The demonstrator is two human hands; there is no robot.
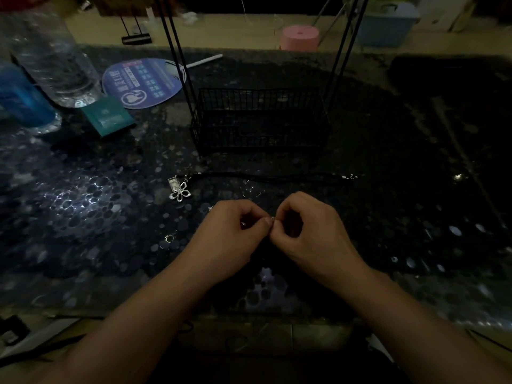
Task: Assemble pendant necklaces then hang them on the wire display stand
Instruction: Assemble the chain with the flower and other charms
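My left hand (230, 234) and my right hand (307, 228) meet fingertip to fingertip over the dark table, pinching a tiny silver clasp (272, 219) between them; its cord is too dark to make out. A silver flower pendant (180, 193) lies to the upper left of my hands, beside a small rectangular charm (173, 183). A black cord (277, 175) stretches across the table behind my hands, ending in a silver clasp (348, 177) on the right. The black wire display stand (259, 120) stands behind it, its basket base on the table and its uprights rising out of view.
A small silver ring (169, 238) lies left of my left hand. At the back left are a clear water bottle (52, 59), a blue bottle (22, 98), a teal packet (108, 115) and a round hand fan (144, 81). A pink stool (300, 37) stands beyond the table.
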